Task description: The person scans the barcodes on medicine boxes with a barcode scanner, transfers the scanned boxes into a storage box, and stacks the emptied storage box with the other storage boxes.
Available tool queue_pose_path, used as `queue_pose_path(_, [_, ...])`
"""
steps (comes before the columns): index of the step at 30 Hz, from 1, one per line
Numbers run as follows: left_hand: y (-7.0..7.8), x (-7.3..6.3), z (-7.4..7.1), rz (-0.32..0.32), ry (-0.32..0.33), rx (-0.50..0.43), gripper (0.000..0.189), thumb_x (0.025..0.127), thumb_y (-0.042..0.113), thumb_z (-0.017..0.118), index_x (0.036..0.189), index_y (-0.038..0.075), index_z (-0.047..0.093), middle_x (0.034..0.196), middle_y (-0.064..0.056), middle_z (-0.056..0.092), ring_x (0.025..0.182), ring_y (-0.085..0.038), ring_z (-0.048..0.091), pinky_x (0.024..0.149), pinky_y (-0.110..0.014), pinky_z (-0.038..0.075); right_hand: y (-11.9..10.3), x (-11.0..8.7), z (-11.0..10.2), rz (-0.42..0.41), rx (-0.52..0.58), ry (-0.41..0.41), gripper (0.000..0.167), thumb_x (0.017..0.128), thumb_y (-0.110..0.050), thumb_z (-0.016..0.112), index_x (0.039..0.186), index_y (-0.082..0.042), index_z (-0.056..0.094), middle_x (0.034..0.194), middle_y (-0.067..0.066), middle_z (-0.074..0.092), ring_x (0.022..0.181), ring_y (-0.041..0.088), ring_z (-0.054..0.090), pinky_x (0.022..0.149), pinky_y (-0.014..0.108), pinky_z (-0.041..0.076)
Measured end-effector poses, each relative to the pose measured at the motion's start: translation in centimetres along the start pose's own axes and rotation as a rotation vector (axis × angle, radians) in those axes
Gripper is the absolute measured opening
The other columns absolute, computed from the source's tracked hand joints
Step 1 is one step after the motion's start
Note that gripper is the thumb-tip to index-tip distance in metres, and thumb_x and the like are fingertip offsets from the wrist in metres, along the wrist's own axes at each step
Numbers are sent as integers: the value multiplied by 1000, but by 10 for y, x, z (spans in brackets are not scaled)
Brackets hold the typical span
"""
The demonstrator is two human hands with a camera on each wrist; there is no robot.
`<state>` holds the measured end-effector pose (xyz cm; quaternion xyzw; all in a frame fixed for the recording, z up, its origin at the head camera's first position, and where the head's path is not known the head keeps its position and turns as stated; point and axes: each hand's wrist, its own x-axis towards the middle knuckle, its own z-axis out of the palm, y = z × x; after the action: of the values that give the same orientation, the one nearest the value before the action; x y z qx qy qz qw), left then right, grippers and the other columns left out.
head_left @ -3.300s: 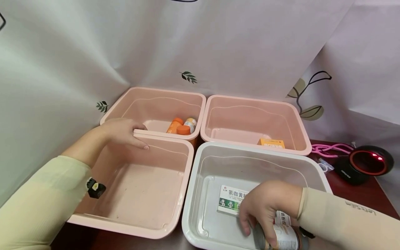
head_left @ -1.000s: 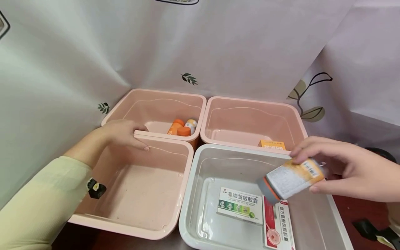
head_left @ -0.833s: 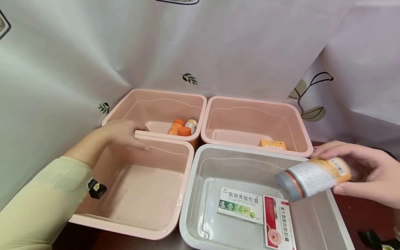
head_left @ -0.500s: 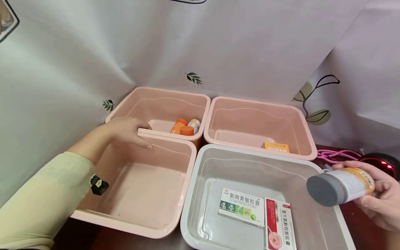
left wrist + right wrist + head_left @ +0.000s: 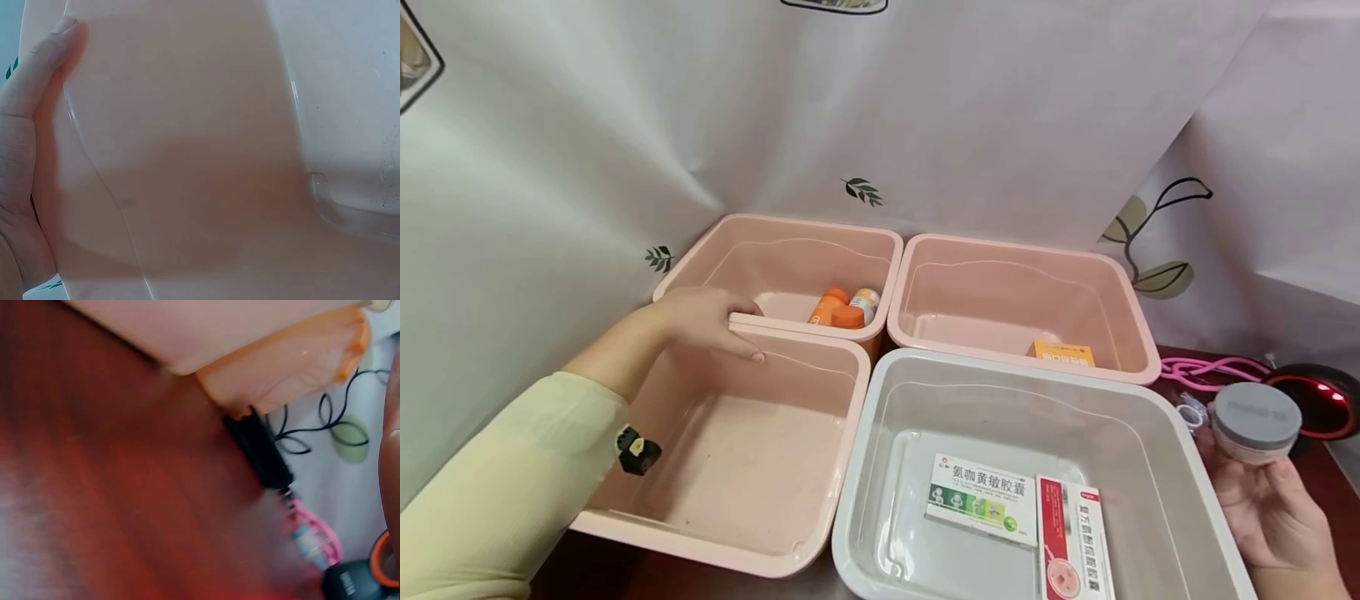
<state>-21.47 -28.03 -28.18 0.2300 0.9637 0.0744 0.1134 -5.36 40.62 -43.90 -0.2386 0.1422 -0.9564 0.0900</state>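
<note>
My right hand (image 5: pixel 1262 512) holds a medicine bottle (image 5: pixel 1255 423) beyond the grey bin's right rim, its grey lid facing up toward the head camera. The lid hides most of the bottle's body. Right behind it a black barcode scanner (image 5: pixel 1317 396) glows red. At the left, my left hand (image 5: pixel 703 321) grips the adjoining rims of the two left pink bins, the thumb inside the front pink bin (image 5: pixel 850 467) and the other fingers going over into the back one. The left wrist view shows the thumb (image 5: pixel 47 59) along the bin wall.
The grey bin (image 5: pixel 850 508) holds a white-green medicine box (image 5: pixel 981 500) and a red-white one (image 5: pixel 1075 537). Several orange and white bottles (image 5: pixel 847 317) lie in the back left pink bin; an orange box (image 5: pixel 1063 353) is in the back right one. A pink cord (image 5: pixel 1213 367) lies near the scanner.
My right hand has lifted the bottle out of the grey bin, carried it right past the rim, and turned its lid upward. The left hand has stayed on the rims.
</note>
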Motion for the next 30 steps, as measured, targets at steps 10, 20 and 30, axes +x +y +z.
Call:
queue_pose_path(10, [-1,-2,0,1,-2,3,62,76,65,87,119,22,77,97,11,72,87,-11,64,76,-42,49,-3,-11,-27,-27,202,52,51,111,-10,32,161,-3,38,158,30,47,142,45,51,110,43,48])
queue_pose_path(20, [2,-2,-1,0,-2,11,62,76,65,87,119,22,77,97,10,72,87,-11,64,75,-43,50,-9,-16,-35,-151,253,141,47,111,-10,42,158,-7,42,153,32,51,134,50,57,104,50,53])
queue_pose_path(30, [2,-2,0,4,3,7,63,76,65,87,120,20,77,97,10,72,87,-11,64,78,-43,50,-11,-19,-41,-184,310,213,44,115,-20,38,155,-5,45,150,35,52,130,53,58,102,53,54])
